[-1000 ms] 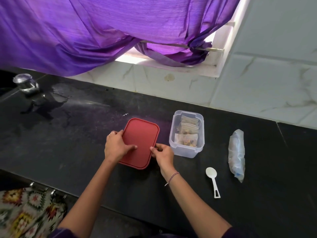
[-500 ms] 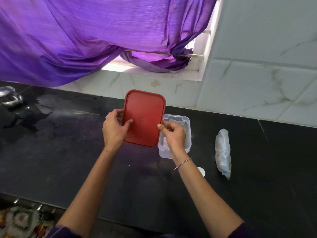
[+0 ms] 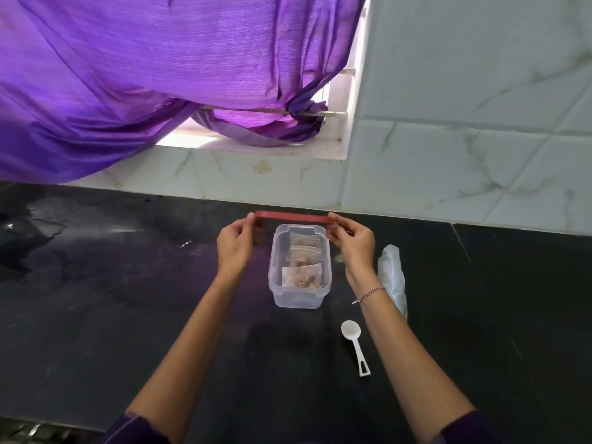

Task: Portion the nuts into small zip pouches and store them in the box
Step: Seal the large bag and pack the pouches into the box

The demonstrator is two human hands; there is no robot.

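holds the red lid (image 3: pixel 293 216) edge-on and level over the far end of the clear box (image 3: pixel 298 299); cannot tell whether it touches the rim. grips the lid's left end with the left hand (image 3: pixel 235 243), fingers curled round the edge. pinches the right end with the right hand (image 3: pixel 352 240), thumb and fingers closed on it. wears a thread bracelet (image 3: pixel 371 292) on the right wrist.

recorded on the black counter (image 3: pixel 128 315), between the forearms: the box, uncovered and upright. inside it: small zip pouches (image 3: pixel 302 274) of nuts, lined up; count unclear. right of the near corner: a white spoon (image 3: pixel 354 342), lying flat, apart from both hands. right of the box, just beyond the right wrist: a crumpled plastic bag (image 3: pixel 392 277). behind the counter: a purple curtain (image 3: pixel 160 75) draped across the window.
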